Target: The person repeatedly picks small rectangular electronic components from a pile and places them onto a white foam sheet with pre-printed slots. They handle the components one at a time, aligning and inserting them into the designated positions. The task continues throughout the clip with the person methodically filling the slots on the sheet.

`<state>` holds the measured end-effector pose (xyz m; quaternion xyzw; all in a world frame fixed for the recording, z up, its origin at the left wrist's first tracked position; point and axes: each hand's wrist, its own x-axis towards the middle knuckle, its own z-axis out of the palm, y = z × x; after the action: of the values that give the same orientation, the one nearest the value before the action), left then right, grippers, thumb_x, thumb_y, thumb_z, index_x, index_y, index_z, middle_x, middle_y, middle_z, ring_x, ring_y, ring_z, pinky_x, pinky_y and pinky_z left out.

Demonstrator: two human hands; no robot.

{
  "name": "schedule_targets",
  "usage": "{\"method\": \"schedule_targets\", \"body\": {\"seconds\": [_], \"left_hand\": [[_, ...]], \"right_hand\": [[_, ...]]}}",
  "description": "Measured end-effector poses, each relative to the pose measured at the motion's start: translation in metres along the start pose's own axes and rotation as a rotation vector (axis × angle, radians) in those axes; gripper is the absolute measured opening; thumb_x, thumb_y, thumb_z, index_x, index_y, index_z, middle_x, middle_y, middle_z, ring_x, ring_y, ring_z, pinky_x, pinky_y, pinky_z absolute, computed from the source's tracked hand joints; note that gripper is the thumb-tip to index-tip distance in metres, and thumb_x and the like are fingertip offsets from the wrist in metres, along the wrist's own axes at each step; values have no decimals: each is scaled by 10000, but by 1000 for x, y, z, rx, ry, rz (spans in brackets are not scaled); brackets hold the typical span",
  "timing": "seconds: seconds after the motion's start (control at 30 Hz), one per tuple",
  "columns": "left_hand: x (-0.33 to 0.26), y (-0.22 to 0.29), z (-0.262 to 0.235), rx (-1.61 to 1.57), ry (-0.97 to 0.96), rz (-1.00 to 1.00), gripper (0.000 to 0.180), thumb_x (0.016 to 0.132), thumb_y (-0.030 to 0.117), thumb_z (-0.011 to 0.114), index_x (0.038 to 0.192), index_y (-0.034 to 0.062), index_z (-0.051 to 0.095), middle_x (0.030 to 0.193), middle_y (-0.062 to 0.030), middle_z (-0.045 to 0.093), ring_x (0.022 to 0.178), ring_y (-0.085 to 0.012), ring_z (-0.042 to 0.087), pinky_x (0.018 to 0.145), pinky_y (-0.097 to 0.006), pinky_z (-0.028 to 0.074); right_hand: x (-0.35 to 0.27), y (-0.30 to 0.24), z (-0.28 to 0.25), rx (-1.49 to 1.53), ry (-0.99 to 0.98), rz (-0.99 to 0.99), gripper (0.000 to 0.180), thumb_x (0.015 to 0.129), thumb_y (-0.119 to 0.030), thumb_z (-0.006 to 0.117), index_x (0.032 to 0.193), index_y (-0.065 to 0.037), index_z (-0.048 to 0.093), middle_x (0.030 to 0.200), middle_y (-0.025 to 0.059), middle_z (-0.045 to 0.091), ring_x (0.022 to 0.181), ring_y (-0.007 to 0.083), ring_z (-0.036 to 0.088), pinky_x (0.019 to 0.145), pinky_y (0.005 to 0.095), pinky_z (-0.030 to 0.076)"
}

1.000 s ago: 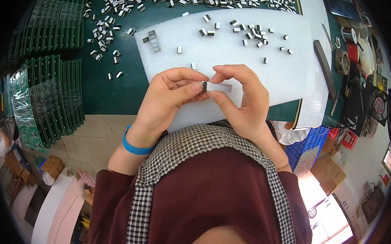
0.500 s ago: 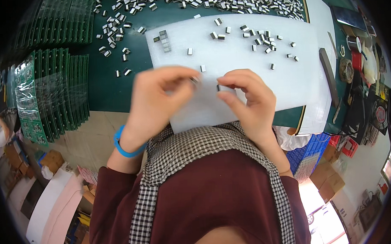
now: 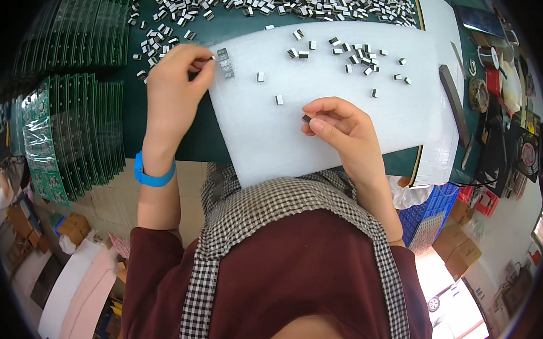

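My left hand (image 3: 179,86), wearing a blue wristband, is at the upper left edge of the white foam sheet (image 3: 341,119). Its thumb and forefinger pinch a small digit display (image 3: 212,58), mostly hidden by the fingertips. Right beside them, a short row of digit displays (image 3: 225,65) lies face up on the foam. My right hand (image 3: 345,128) is above the middle of the sheet, its fingers closed on another small dark digit display (image 3: 307,118). Two single white-sided displays lie between the hands, one of them the nearer display (image 3: 279,100).
Several loose displays (image 3: 363,58) are scattered on the foam's right half. A large heap of displays (image 3: 301,2) covers the table's far side. Green circuit boards (image 3: 73,134) stand in racked rows at left. A dark bar (image 3: 454,106) lies at right, near a wire spool (image 3: 489,57).
My left hand has moved away from my right hand, up and left to the row of displays. The right hand stays near its place, its display now turned dark side up.
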<state>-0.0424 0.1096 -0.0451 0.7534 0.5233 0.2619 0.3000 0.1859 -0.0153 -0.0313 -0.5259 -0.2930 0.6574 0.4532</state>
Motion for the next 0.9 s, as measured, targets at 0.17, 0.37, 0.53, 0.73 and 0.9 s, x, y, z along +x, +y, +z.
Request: {"method": "schedule_targets", "body": {"seconds": [0.17,0.37,0.53,0.73,0.9], "left_hand": [[-2,-6,-3,-624,12,-209,184,834,22,616,1000,-54,635,844,-84,661,744,-124,626,708,-232,497],[-42,40,24,-1288,-421,-486,169,852,48,624,999,-32,646,894,-116,675,783,-161,663,718,-254,539],[-49,48,36,-1337,-452,-504,157,861,49,620,993,-31,645,905,-107,672,784,-168,670,717,-255,547],[-48,50,37,-1321,-452,-564,164,861,71,620,997,-18,635,852,-90,678,735,-138,656,696,-237,537],[-47,47,38,-1366,-461,-566,160,861,65,621,993,-24,640,895,-107,674,779,-166,666,719,-255,544]], "right_hand": [[1,3,3,-96,101,-163,256,802,7,655,1053,7,606,1002,64,628,885,136,617,816,261,480],[-1,1,16,-656,199,-833,377,683,46,713,1042,-23,622,866,76,658,773,184,640,698,275,494],[0,0,18,-626,213,-849,399,663,51,715,1042,-33,625,826,75,656,748,195,636,664,281,489],[0,3,16,-596,227,-819,425,669,59,708,1073,-32,615,861,77,656,771,181,629,683,273,489],[0,7,13,-542,257,-763,437,674,56,707,1089,-41,611,862,67,657,774,173,627,693,270,491]]}}
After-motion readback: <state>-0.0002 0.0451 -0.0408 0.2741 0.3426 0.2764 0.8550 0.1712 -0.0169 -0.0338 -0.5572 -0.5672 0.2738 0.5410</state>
